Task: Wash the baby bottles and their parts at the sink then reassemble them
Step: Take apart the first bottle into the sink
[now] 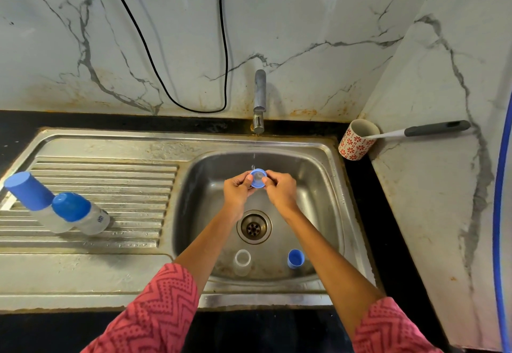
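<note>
Over the steel sink basin (318, 186), both my hands hold a blue bottle ring with a clear teat (258, 178) under a thin stream from the tap (259, 100). My left hand (237, 192) pinches its left side and my right hand (280, 190) pinches its right side. On the basin floor near me stand a clear bottle body (242, 261) and a blue cap (295, 259). Two capped baby bottles, a taller one (33, 198) and a shorter one (80, 214), stand on the ribbed drainboard (110, 186) at the left.
A red-patterned white cup (357, 140) holding a grey-handled brush (432, 128) stands at the sink's right back corner. A black cable (194, 75) hangs down the marble wall. The drain (253, 227) sits mid-basin. A marble side wall (443, 186) closes the right.
</note>
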